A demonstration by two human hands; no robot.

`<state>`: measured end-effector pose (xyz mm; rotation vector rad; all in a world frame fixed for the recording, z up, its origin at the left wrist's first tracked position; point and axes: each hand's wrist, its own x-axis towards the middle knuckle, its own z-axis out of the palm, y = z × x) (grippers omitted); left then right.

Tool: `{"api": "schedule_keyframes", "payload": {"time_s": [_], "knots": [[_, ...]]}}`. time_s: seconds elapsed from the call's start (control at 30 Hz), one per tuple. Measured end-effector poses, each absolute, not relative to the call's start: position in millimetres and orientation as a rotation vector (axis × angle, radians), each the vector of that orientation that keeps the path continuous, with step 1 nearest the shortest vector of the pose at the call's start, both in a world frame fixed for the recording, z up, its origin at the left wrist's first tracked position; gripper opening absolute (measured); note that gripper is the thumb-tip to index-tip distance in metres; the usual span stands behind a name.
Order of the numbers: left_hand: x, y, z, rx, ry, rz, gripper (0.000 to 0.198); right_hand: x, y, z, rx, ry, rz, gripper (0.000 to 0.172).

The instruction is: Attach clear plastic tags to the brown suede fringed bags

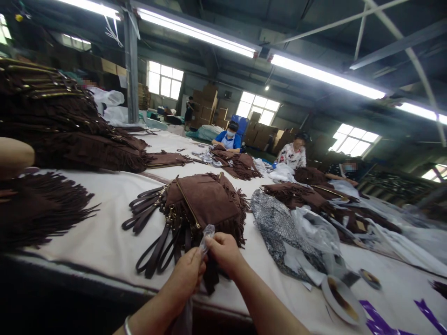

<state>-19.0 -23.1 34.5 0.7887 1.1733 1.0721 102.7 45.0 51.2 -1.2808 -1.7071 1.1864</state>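
A piece of clear plastic film (208, 231) is pinched between my two hands, its crumpled end sticking up above the fingers. My left hand (190, 270) is closed around it lower down, and a translucent length hangs below that hand. Beside it, my right hand (223, 251) grips the film near the top with thumb and fingers. Just beyond lies a pile of brown fringed pouches (213, 200) with gold zippers. Their dark looped wrist straps (153, 256) spread out to the left over the pale table cover (104, 232).
Tall stacks of brown fringed pouches (70, 135) rise at the left, near another person's arm (14, 156). Grey patterned material (275, 228), clear bags (317, 228) and a tape roll (342, 300) lie to the right. Several people work across the table, one in blue (227, 138).
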Motion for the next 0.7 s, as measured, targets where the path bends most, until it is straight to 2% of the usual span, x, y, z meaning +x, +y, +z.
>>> {"api": "schedule_keyframes", "payload": {"time_s": [0.1, 0.2, 0.33, 0.5, 0.7], "knots": [[-18, -24, 28, 0.942, 1.209, 1.163, 0.044, 94, 43, 54, -1.319, -1.833, 0.817, 0.033], [-22, -26, 23, 1.218, 1.337, 1.225, 0.038, 90, 45, 57, -1.370, -1.898, 0.684, 0.033], [-29, -30, 21, 1.535, 1.498, 1.217, 0.026, 89, 47, 57, -1.411, -1.916, 0.691, 0.032], [-28, -27, 22, 1.609, 1.720, 1.137, 0.015, 86, 51, 58, -1.461, -1.892, 0.711, 0.031], [-30, -20, 14, 1.699, 1.660, 1.095, 0.026, 98, 35, 57, -1.466, -1.758, 0.844, 0.030]]}}
